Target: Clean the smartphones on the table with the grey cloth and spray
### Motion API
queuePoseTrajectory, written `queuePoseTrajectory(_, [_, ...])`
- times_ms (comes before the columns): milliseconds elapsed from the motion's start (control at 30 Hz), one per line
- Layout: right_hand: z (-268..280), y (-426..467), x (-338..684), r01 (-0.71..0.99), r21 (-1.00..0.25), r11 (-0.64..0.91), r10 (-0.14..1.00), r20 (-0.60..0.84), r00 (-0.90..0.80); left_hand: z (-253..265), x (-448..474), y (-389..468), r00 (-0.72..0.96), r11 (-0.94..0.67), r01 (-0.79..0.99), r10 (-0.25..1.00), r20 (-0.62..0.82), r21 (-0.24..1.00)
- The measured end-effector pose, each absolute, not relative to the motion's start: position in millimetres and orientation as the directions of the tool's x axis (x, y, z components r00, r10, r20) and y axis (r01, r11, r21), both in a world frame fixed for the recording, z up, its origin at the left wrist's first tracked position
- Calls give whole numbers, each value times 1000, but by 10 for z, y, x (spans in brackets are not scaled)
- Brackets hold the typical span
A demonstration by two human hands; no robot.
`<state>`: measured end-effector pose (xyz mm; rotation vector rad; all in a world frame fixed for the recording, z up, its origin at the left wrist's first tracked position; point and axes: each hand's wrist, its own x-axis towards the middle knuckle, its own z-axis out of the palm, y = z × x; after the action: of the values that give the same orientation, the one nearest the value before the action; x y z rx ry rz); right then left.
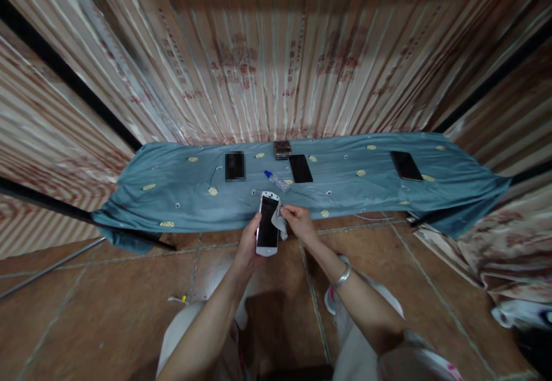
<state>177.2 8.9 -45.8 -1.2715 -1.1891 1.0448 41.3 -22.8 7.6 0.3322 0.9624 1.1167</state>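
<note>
A white smartphone (268, 226) with a dark screen is held upright by my left hand (250, 240), whose fingers wrap its lower left side. My right hand (298, 220) pinches a small pale grey cloth (278, 220), which lies against the phone's right edge and over part of its screen. Just beyond the phone, a clear bottle with a blue cap (278, 181) lies on its side on the blue cloth-covered table (345, 194). Behind it to the right is a black smartphone (301, 169), lying flat.
Another black phone (406, 165) lies toward the table's right end. A blurred dark rectangular item (235, 166) is at left, and a small blurred box (282, 149) stands near the back edge. Striped curtains (276, 70) and black poles (69, 76) surround the table.
</note>
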Motion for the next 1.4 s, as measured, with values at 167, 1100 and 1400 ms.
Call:
queuePoseTrajectory(167, [-440, 31, 1747, 167, -982, 94, 986, 114, 120, 91, 435, -190, 43, 373, -593, 900, -434, 714])
queuePoseTrajectory(1100, [-248, -424, 1469, -232, -909, -348, 915, -274, -296, 115, 127, 37, -13, 284, -674, 919, -395, 682])
queuePoseTrajectory(1400, [-17, -396, 1715, 88, -991, 103, 992, 95, -88, 120, 147, 34, 21, 337, -711, 887, -461, 617])
